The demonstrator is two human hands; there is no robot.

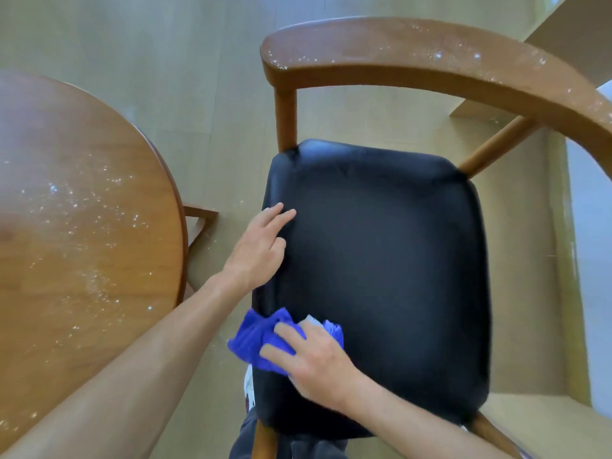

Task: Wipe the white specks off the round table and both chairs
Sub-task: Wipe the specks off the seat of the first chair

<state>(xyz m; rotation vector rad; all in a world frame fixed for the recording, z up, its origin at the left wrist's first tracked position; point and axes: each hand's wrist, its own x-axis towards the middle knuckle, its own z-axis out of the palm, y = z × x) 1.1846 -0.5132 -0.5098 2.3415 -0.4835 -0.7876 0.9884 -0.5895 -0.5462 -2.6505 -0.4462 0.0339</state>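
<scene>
A wooden chair with a black padded seat [390,260] stands below me. Its curved wooden backrest [414,51] carries white specks. The black seat looks free of specks. My right hand [314,359] presses a crumpled blue cloth [261,339] onto the seat's near left edge. My left hand [261,243] lies flat on the seat's left edge, fingers spread, holding nothing. The round wooden table [82,243] at the left is scattered with white specks.
Pale wooden floor [165,61] surrounds the chair and table. A table leg brace [198,217] shows between table and chair. A light wall or panel [589,243] runs along the right edge. My dark trousers [291,448] show at the bottom.
</scene>
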